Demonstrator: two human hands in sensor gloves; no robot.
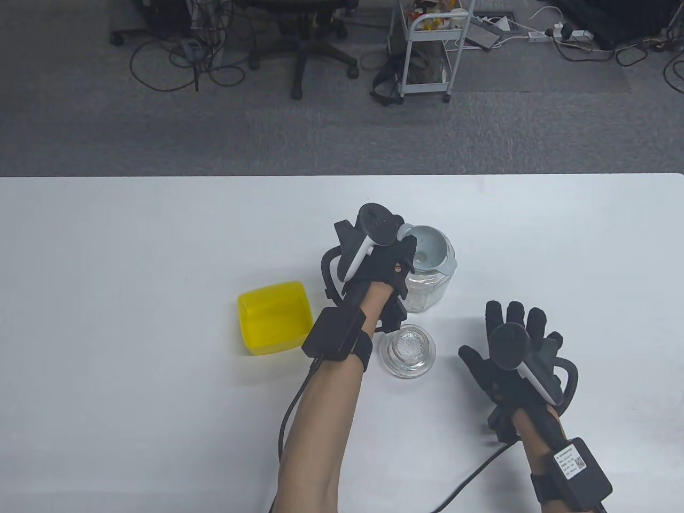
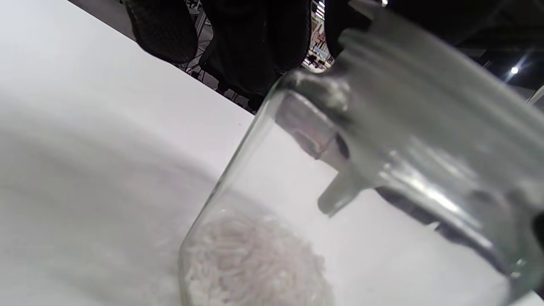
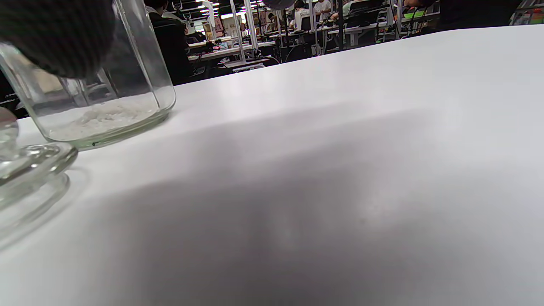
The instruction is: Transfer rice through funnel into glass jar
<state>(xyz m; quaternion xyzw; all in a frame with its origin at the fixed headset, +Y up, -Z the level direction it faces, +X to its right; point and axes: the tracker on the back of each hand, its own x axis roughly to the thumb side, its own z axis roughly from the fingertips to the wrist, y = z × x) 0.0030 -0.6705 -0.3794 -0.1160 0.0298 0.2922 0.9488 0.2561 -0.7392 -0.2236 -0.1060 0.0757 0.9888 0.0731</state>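
A glass jar (image 1: 430,291) stands mid-table with a grey funnel (image 1: 427,250) seated in its mouth. My left hand (image 1: 393,262) holds the funnel at its left rim. In the left wrist view the funnel (image 2: 425,106) has its spout (image 2: 338,193) inside the jar, and white rice (image 2: 255,263) covers the jar's bottom. My gloved fingers (image 2: 255,42) hang in at the top of that view. My right hand (image 1: 515,342) lies open and spread on the table to the right of the jar, holding nothing. The right wrist view shows the jar (image 3: 106,106) with a thin layer of rice.
A yellow tub (image 1: 275,316) sits left of my left forearm and looks empty. The jar's glass lid (image 1: 407,351) lies on the table just in front of the jar, between my hands; its edge shows in the right wrist view (image 3: 29,170).
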